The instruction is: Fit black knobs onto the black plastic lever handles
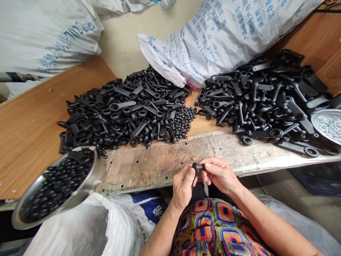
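Observation:
My left hand [183, 186] is closed around a black plastic crank handle [196, 167], held just in front of the table edge. With thumb and fingers, my right hand [220, 174] pinches the small knob end that sticks out to the right of the handle. The fingers cover much of the part. Beyond my hands lies a big heap of similar black crank handles [122, 106], with many small round black knobs [183, 121] at its right side. A second heap of black handles [261, 96] is on the right.
A metal bowl [99, 167] of black knobs tilts at the left. On the far right is a bowl of small metal screws or pins [329, 124]. A white printed sack [213, 39] lies behind the heaps. A screwdriver-like tool tip [26, 77] juts in at left.

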Demonstrator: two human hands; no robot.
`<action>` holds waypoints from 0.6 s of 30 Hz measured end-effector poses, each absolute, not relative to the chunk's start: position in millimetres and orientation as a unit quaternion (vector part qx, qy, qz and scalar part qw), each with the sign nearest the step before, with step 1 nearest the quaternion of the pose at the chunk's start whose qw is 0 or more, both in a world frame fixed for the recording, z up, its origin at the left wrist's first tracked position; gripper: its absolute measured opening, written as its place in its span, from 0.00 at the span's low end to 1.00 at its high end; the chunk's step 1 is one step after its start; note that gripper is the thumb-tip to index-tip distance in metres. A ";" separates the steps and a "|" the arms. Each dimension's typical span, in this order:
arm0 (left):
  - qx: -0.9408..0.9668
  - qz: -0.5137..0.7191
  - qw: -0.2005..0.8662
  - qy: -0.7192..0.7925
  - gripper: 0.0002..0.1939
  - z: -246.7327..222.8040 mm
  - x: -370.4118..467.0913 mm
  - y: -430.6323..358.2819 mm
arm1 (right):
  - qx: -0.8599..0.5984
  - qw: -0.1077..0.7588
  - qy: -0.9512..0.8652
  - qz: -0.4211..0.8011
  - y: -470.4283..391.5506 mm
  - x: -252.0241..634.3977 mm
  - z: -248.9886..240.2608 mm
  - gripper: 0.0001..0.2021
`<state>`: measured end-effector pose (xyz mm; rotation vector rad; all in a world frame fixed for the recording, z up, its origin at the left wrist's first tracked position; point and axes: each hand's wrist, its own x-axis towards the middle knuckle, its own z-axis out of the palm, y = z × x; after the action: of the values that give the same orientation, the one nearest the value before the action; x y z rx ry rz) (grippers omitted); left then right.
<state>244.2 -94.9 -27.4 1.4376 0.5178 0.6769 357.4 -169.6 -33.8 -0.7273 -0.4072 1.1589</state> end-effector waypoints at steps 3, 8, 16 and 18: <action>0.658 0.275 0.662 0.232 0.18 -27.8 241.4 -93.0 | -0.338 0.755 -0.179 0.532 -171.7 357.4 -36.0 0.08; 0.678 0.260 0.650 0.224 0.19 -33.1 236.0 -91.6 | -0.337 0.749 -0.175 0.543 -175.2 356.5 -35.9 0.08; 0.705 0.225 0.639 0.208 0.17 -31.6 232.3 -87.7 | -0.350 0.737 -0.153 0.557 -178.9 359.5 -37.2 0.08; 0.720 0.199 0.633 0.203 0.16 -26.4 230.6 -84.3 | -0.357 0.732 -0.155 0.560 -179.2 360.3 -37.2 0.09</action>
<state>230.6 -84.3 -26.4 1.6457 0.4651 0.4562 360.3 -179.2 -37.2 -0.7850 -0.3401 1.2326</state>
